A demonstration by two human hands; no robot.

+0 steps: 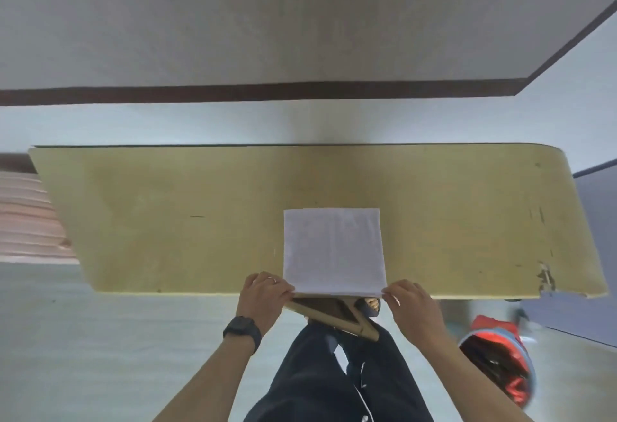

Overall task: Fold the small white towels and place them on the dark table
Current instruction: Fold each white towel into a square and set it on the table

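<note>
At the near edge of the yellow worktop (167, 221), the left hand (267, 291) and right hand (412, 304) are each pinching a near corner of the white towel (334, 251), which is lying flat and square, so folding is seemingly proceeding, with placement outstanding.

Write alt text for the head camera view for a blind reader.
A left hand and a right hand pinch the near corners of a flat square white cloth towel on a pale yellow wooden table. A black watch sits on the left wrist.

Both hands are pinching the white towel's (333, 251) near corners, left hand (265, 291) and right hand (412, 304), towel lying flat beyond them on the yellow table (167, 221).
</note>
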